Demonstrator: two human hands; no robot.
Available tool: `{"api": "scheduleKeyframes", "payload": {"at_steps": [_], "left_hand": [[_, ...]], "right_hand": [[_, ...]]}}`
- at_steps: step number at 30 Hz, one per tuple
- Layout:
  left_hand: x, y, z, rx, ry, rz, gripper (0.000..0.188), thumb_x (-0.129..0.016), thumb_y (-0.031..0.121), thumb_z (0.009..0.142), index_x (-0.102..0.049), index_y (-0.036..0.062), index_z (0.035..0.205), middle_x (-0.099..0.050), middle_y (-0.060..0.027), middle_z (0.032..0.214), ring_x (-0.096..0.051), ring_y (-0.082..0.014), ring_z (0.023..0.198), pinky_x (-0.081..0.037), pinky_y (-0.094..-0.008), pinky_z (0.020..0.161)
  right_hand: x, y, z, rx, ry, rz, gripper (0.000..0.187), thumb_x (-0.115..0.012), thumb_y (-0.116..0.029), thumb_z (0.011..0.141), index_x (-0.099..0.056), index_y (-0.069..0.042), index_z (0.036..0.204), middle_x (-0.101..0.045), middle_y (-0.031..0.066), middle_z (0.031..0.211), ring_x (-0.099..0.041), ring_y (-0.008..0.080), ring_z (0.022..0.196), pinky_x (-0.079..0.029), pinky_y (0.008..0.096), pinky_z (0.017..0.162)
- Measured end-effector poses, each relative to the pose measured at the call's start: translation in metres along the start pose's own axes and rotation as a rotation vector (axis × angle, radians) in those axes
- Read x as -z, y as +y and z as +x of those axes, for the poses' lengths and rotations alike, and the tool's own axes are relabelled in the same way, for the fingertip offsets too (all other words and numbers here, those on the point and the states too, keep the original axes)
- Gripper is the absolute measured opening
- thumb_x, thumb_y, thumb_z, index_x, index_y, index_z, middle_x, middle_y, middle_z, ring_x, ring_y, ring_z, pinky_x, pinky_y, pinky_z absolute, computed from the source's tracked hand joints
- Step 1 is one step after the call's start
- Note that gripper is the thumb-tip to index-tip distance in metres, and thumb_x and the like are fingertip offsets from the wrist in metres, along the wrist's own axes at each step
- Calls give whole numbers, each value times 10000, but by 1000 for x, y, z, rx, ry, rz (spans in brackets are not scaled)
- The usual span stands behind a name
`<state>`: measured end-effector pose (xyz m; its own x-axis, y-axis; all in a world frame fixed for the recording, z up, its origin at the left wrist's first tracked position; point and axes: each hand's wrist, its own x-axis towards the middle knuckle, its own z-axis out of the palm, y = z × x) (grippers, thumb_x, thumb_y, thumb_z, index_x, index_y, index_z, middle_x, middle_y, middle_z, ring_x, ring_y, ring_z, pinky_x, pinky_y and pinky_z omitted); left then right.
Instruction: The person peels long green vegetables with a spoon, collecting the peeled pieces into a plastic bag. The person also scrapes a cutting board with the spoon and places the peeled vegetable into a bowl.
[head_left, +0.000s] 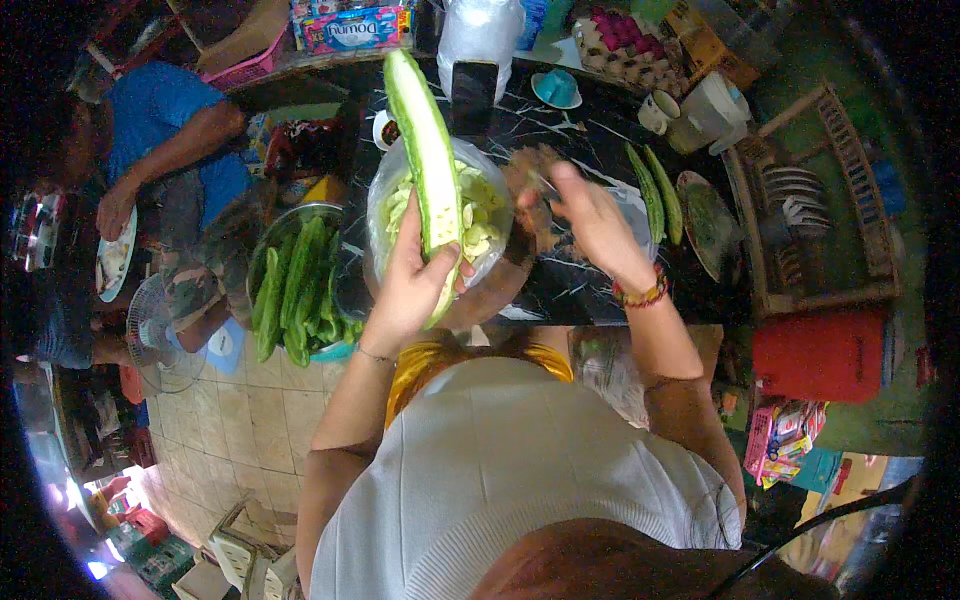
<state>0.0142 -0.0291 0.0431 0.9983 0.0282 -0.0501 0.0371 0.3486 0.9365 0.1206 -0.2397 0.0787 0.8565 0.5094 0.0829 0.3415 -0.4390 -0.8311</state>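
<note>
My left hand (420, 268) is closed round the lower end of a long green gourd (430, 160). Its pale cut face shows, with a strip of green skin along the edges. Beneath it stands a bowl lined with clear plastic (380, 215), holding pale green gourd pieces (482, 215). To the right of the bowl, my right hand (595, 220) is raised over the dark counter, apart from the gourd. Motion smears its fingers, and a thin blurred shape by them cannot be made out.
A basin of whole green gourds (300, 280) stands at the left. Two gourds (656, 195) lie at the right beside a plate (705, 220). A wooden dish rack (760, 240), mug (658, 112), blue bowl (556, 90) and egg tray (620, 60) surround the counter. Another person (165, 130) sits at far left.
</note>
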Motion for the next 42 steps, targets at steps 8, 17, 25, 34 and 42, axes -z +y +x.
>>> {"api": "scheduleKeyframes", "payload": {"at_steps": [8, 17, 25, 34, 42], "left_hand": [[-6, -2, -1, 117, -45, -43, 687, -496, 120, 994, -81, 159, 1540, -546, -61, 1067, -561, -117, 682, -484, -235, 534], [-5, -2, -1, 48, -31, 205, 686, -505, 150, 996, -87, 157, 1540, -566, -47, 943, -537, -96, 618, -468, -236, 503], [-7, -1, 7, 62, -123, 367, 600, -488, 197, 1006, -191, 141, 1525, -578, -48, 942, -528, -93, 579, -462, -230, 503], [-2, 10, 15, 263, -223, 199, 513, -401, 325, 1034, -284, 143, 1499, -568, -37, 897, -528, -105, 558, -445, -233, 445], [6, 12, 28, 300, -351, 115, 459, -366, 395, 1032, -435, 99, 1375, -614, -48, 918, -531, -101, 522, -456, -222, 421]], "right_hand": [[-7, -57, 44, 681, 198, -1053, 153, -626, -203, 792, -540, -104, 872, -611, 59, 769, -599, 243, 780, -489, 355, 683], [-18, -65, 45, 681, -52, -1255, 118, -585, -156, 791, -553, -74, 869, -640, 88, 739, -660, 244, 704, -530, 359, 544], [4, -66, 45, 526, -367, -1160, 211, -555, -230, 881, -583, -22, 893, -631, 177, 643, -662, 349, 638, -527, 443, 562], [9, -52, 44, 561, -436, -1138, 179, -528, -204, 872, -554, -27, 880, -630, 180, 671, -658, 363, 657, -526, 463, 569], [2, -34, 36, 663, -357, -1142, 138, -527, -176, 853, -535, -39, 870, -628, 166, 669, -667, 329, 663, -527, 435, 554]]}}
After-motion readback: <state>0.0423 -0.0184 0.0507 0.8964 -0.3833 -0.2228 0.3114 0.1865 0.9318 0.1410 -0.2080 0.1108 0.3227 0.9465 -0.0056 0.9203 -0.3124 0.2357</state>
